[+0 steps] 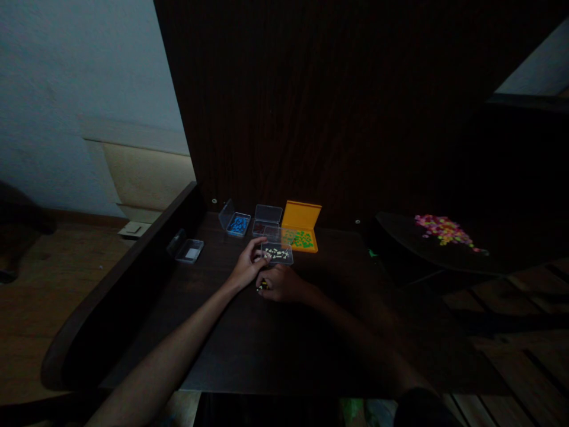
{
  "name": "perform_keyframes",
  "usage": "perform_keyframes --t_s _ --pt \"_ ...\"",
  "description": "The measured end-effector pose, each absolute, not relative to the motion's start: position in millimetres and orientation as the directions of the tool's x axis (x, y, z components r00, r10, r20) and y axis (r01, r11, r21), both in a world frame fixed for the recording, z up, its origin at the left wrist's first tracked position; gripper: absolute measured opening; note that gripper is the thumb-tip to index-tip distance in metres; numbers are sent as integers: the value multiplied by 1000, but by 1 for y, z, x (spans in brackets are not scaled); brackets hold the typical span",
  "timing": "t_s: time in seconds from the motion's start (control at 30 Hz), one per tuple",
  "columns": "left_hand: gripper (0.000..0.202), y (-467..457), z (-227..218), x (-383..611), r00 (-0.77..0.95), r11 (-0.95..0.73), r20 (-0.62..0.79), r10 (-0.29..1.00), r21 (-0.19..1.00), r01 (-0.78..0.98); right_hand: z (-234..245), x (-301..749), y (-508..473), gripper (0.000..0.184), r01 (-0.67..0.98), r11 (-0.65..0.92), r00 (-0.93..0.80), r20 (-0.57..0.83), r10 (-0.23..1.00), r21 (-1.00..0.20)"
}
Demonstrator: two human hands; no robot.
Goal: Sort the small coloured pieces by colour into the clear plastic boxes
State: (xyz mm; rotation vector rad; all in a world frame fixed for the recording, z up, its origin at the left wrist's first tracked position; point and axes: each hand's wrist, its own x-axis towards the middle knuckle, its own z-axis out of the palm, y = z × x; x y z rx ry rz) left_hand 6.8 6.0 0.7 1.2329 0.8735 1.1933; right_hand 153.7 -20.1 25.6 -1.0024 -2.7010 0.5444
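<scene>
A small clear box (277,254) of pale yellow pieces sits on the dark wooden table (249,344). My left hand (247,265) rests against its left side, fingers curled, fingertips touching the box. Just below the box my right hand (281,283) is closed, and a few small yellow pieces (262,287) show at its fingertips on the tabletop.
Behind stand an open clear box with blue pieces (238,223), a clear box with dark pieces (265,222), and an orange box with green pieces (301,234). A clear box with a white piece (190,250) sits left. Mixed coloured pieces (442,229) lie on a dark tray at right.
</scene>
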Motion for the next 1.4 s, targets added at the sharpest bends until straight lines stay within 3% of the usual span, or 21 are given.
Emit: perform_keyframes --t_s 0.23,0.7,1.3,1.4 --pt "54 6 0 7 205 -69 108 973 980 -188 31 159 -19 14 625 691 -734 28 679 -364" --pt "53 5 3 7 205 -76 116 972 978 -195 25 156 -19 14 595 706 -751 49 659 -384" --pt "52 4 4 7 211 -68 108 972 980 -188 23 148 -30 19 671 707 -729 -26 684 -224" --pt "52 5 4 7 209 -74 114 971 979 -189 27 151 -30 17 652 711 -737 -3 675 -264"
